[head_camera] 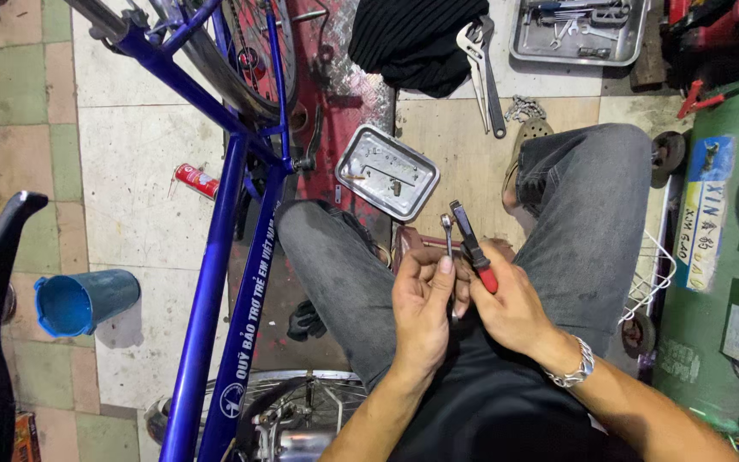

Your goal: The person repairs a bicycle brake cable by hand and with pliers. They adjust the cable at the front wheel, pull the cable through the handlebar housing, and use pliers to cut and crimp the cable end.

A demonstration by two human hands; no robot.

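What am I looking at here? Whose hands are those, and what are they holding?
The camera sits on a person's head and looks down, so you see their own lap and two hands. The person sits on a tiled floor beside a blue bicycle. The left hand holds a small metal wrench. The right hand, with a silver bracelet on its wrist, holds pliers with red handles. In front of the knees lies a small metal tray with little parts in it. Farther off are big pliers, another tray of tools, a red spray can and a blue cup on its side.
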